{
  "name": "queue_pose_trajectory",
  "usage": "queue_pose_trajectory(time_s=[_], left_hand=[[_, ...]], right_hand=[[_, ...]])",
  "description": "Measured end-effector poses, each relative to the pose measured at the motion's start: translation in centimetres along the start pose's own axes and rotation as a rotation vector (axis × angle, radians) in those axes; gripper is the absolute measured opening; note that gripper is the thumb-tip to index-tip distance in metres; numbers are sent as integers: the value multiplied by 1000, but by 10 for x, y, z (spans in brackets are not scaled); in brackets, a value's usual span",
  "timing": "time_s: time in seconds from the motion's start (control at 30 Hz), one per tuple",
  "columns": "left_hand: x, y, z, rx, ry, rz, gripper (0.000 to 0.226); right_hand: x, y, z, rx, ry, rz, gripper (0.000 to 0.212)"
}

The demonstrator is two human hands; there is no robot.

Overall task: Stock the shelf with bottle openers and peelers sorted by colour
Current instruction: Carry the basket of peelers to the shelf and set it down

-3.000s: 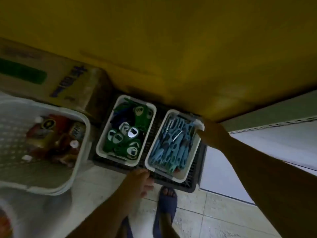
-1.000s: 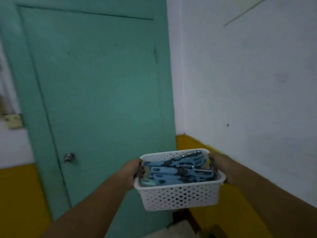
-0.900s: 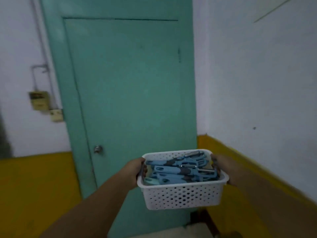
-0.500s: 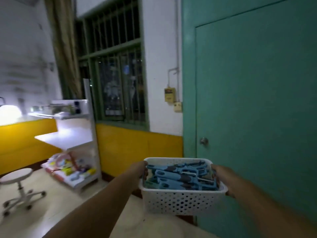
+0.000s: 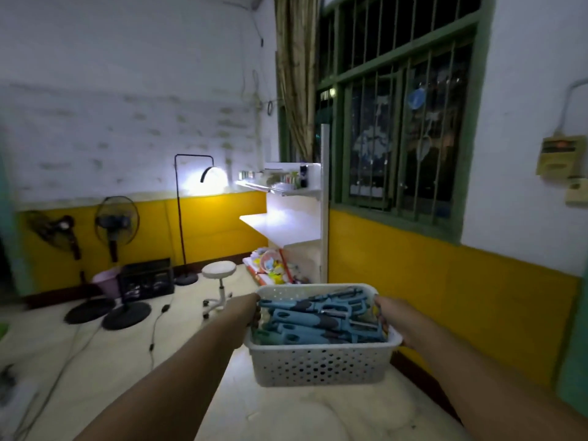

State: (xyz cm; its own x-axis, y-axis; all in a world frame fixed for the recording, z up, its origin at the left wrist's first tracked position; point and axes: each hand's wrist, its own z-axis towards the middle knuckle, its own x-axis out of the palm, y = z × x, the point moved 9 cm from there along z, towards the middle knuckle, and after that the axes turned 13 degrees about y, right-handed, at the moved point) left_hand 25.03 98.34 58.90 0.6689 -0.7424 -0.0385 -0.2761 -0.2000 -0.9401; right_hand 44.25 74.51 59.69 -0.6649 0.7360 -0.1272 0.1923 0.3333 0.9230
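Observation:
I carry a white perforated basket (image 5: 318, 366) at chest height, low in the middle of the view. It is full of blue peelers (image 5: 321, 323) lying on their sides. My left hand (image 5: 253, 310) grips its left rim and my right hand (image 5: 383, 313) grips its right rim. Beyond it, against the yellow-and-white wall beside the barred window, stands the white shelf unit (image 5: 286, 222); its lit middle board is bare, small items sit on the top board and colourful goods on the bottom one.
A white wheeled stool (image 5: 219, 283) stands on the floor before the shelf. A floor lamp (image 5: 183, 218), two standing fans (image 5: 116, 259), a black crate (image 5: 146, 278) and loose cables (image 5: 156, 326) lie at the left. The pale floor stretches ahead.
The view has swung left from the teal door to the window wall and the shelf. Both hands still hold the basket of blue peelers, lifted from the floor crate three seconds ago.

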Motion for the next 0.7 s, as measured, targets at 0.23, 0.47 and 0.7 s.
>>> queue_pose_trajectory(time_s=[0.23, 0.47, 0.7], left_hand=[[-86, -6, 75, -49, -137, -45, 26], [-139, -30, 167, -52, -305, -33, 23], [-187, -73, 248, -31, -458, -53, 25]], right_hand=[[92, 45, 102, -24, 155, -20, 43], [157, 90, 243, -61, 311, -90, 42], [214, 152, 355, -89, 376, -268, 38]])
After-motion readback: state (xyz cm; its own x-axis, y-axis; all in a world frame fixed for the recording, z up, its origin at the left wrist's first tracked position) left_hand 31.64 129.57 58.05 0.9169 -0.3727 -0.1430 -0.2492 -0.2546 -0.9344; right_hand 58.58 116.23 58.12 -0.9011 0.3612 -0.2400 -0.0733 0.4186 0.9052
